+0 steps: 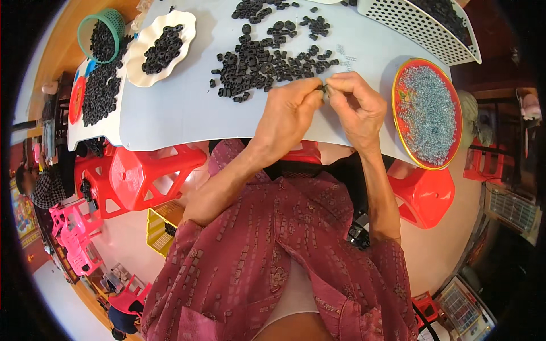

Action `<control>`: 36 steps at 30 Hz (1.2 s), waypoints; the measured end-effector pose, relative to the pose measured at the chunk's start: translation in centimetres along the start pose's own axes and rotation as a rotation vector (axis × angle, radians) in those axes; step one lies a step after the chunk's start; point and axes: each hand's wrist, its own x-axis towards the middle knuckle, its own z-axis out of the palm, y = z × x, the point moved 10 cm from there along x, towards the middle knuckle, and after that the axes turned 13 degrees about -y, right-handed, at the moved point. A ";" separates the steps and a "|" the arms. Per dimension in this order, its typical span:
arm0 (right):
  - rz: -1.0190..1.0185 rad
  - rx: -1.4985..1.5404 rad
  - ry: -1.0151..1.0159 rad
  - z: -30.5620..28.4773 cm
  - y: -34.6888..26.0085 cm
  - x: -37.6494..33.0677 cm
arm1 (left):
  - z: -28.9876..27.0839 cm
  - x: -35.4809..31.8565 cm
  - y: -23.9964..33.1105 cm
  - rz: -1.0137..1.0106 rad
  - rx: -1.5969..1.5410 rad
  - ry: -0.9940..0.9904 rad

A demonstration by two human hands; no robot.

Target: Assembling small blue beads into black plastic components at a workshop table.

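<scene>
My left hand and my right hand meet fingertip to fingertip over the white table. Together they pinch a small black ring part; whether a metal piece is held with it is too small to tell. A loose heap of black ring parts lies just beyond my hands. A red round tray of small silvery metal pieces sits to the right of my right hand.
A white scalloped plate holds black parts at the far left, beside a green basket and more parts on a tray. A white perforated basket stands far right. Red stools sit under the table.
</scene>
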 end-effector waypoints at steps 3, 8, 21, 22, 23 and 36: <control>0.024 0.060 -0.006 0.0 0.9 -0.3 | 0.8 0.3 -2.6 -0.129 -0.483 -0.089; 0.029 0.064 0.012 -0.1 0.7 0.0 | 0.8 0.6 -2.2 -0.088 -0.457 -0.055; -0.018 -0.134 -0.114 1.1 -0.5 0.5 | 0.4 -0.3 -4.3 -0.224 -0.904 -0.116; -0.014 -0.133 -0.112 1.1 -0.6 0.6 | 0.5 -0.2 -4.3 -0.228 -0.905 -0.118; -0.005 -0.164 -0.075 1.0 -0.8 0.6 | 0.3 -0.1 -4.3 -0.227 -0.873 -0.108; 0.010 -0.342 -0.053 1.6 -0.9 0.1 | 1.1 0.2 -4.4 -0.229 -0.845 -0.210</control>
